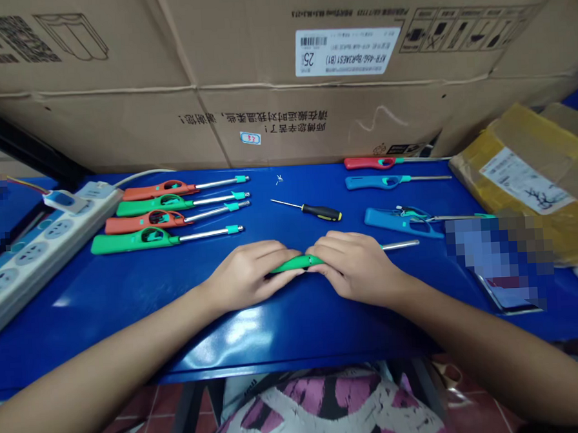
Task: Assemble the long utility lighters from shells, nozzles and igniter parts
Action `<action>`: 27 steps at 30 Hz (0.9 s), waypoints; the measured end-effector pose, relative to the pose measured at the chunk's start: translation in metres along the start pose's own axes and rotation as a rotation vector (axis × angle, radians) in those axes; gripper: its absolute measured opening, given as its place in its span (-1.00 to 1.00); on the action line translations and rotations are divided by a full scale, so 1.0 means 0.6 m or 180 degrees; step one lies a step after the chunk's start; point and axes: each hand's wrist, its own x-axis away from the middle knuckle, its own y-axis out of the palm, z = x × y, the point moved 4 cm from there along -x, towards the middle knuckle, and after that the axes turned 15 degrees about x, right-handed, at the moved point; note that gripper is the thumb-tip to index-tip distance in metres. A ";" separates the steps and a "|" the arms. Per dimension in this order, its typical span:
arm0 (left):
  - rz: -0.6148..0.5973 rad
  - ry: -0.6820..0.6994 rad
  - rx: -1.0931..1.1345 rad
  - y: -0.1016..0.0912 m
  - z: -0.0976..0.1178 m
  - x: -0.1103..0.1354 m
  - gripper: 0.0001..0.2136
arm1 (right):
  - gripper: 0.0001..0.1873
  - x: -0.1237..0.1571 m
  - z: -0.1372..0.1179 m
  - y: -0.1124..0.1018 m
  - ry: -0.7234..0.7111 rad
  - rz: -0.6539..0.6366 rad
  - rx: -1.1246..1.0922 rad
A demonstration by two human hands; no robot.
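Both my hands meet around a green long-necked lighter [297, 263] over the front half of the blue table. My left hand [253, 270] is closed on its one end. Closed over the other part is my right hand [357, 264], and a metal tube [401, 245] sticks out to the right beyond it. Much of the lighter's body is hidden by my fingers. Behind my hands lies a screwdriver [322, 211] with a black and yellow handle, its tip pointing left; neither hand touches it.
On the left several orange and green lighters [135, 240] lie in a row beside a white power strip [34, 252]. Red and blue lighters [403, 223] lie at right, near a phone [502, 270] and a yellow-taped parcel [524, 178]. A large cardboard box [256, 63] walls off the back.
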 end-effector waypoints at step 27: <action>0.0404 -0.0231 0.0763 -0.007 -0.004 -0.003 -0.78 | -0.67 0.005 0.006 -0.004 0.0021 -0.0148 -0.0045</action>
